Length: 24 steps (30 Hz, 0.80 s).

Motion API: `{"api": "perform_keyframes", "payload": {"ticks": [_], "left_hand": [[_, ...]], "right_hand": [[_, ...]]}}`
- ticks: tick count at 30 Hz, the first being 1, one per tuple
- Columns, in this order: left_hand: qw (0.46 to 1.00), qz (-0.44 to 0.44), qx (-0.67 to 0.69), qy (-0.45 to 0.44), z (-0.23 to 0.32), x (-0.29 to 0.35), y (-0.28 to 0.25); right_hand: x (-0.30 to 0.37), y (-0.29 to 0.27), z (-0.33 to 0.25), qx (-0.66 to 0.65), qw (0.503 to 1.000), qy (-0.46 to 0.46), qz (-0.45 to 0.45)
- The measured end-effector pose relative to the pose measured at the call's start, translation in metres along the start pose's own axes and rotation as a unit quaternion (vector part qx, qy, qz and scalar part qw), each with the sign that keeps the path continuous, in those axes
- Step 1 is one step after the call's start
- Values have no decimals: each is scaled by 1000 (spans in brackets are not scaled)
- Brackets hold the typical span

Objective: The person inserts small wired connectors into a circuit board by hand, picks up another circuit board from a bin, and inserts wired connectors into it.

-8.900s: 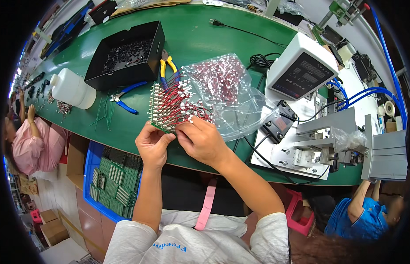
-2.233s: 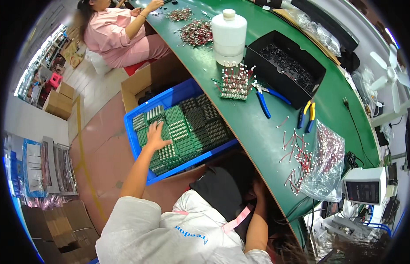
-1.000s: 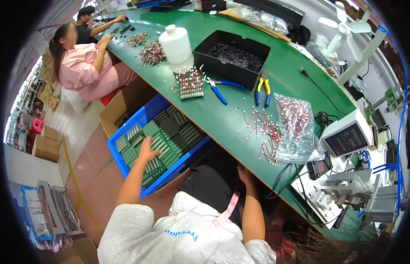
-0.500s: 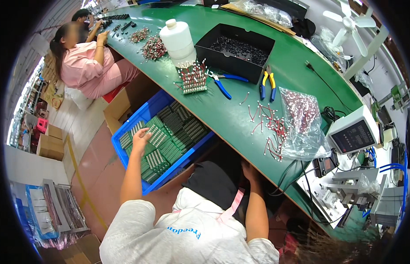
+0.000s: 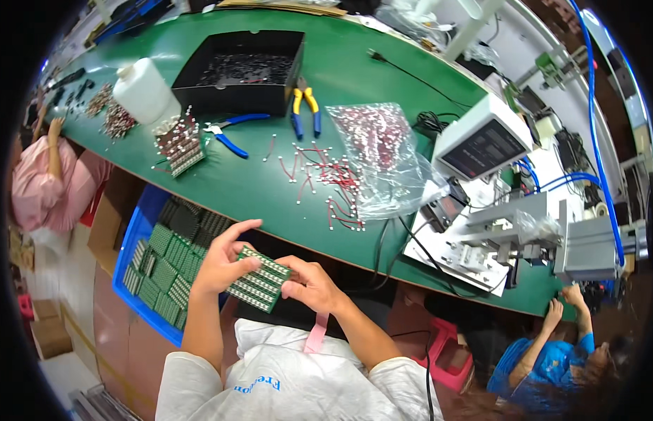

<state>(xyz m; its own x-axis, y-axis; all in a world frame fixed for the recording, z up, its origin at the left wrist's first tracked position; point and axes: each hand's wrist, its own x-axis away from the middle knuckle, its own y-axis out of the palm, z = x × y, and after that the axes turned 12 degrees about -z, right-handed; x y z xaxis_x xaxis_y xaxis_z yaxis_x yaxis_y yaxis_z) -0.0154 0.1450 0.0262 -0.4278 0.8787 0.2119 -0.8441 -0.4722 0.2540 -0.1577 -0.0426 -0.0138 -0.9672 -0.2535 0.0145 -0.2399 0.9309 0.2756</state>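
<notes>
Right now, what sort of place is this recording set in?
Most likely an electronics assembly workshop: both hands hold a green circuit board above a blue bin of more boards, with pliers and loose wired parts on a long green bench.

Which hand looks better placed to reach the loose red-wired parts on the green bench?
Probably the right hand: it sits nearer the red-wired parts. Both hands now hold the green board; the left hand sits toward the blue bin.

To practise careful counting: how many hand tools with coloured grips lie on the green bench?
2. The blue-handled pliers lie in front of the black tray, beside the loaded board. The yellow-handled pliers lie at the tray's right. Others may be hidden by clutter at the bench's far left end.
</notes>
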Motion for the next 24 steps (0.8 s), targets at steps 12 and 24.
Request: {"api": "perform_keyframes", "payload": {"ticks": [12,24], "left_hand": [[911,-146,274,272,4,-52,69],[839,-221,442,228,-10,-67,43]], "right_hand": [[-2,34,-43,-290,932,-128,176],[13,-2,-52,216,971,-18,98]]}}
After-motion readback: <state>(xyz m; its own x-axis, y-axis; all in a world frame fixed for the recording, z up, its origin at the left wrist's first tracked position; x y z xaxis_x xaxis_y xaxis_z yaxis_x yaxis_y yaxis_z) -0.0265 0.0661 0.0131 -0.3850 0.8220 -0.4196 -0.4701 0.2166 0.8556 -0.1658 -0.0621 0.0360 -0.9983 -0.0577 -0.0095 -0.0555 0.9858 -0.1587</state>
